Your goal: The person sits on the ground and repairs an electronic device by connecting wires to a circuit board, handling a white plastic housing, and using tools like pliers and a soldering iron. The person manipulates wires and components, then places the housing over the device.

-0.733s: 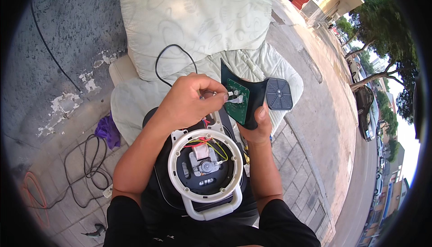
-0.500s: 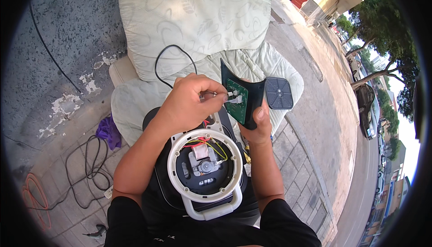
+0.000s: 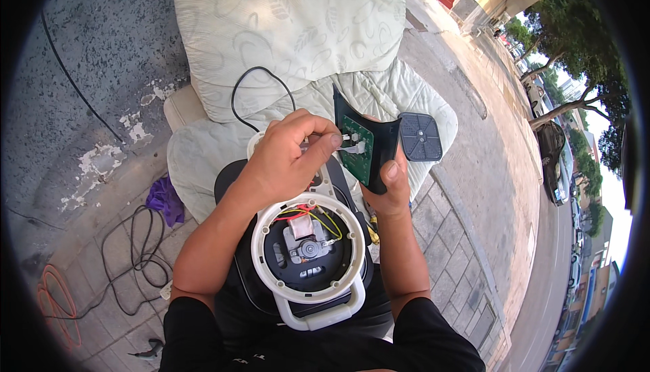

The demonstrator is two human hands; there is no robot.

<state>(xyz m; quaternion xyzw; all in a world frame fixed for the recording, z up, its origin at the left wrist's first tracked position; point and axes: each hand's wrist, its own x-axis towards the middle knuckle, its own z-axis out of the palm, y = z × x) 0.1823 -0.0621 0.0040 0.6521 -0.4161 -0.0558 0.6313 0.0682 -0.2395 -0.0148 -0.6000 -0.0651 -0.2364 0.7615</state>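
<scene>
Left hand (image 3: 288, 162) pinching a small white connector (image 3: 353, 143) on the green circuit board (image 3: 357, 153), fingertips closed tight on it. Right hand (image 3: 389, 186) gripping the dark curved panel (image 3: 377, 143) that carries the board, thumb pressed on its near edge, panel held upright just right of the left hand. Opened appliance (image 3: 308, 250) resting on the lap, near and centre: white round rim, looped white handle at the near side, motor (image 3: 308, 246) exposed in the black interior, red and yellow wires (image 3: 318, 215) running up toward the board. Dark square cover (image 3: 420, 137) lying on the pale green cushion (image 3: 291, 33), right of the panel. Black cable (image 3: 257, 91) looping over the cushion, far of the left hand. Purple rag (image 3: 164, 199) and coiled black cord (image 3: 132, 250) on the paving at left. Orange cord (image 3: 57, 304) at near left edge.
</scene>
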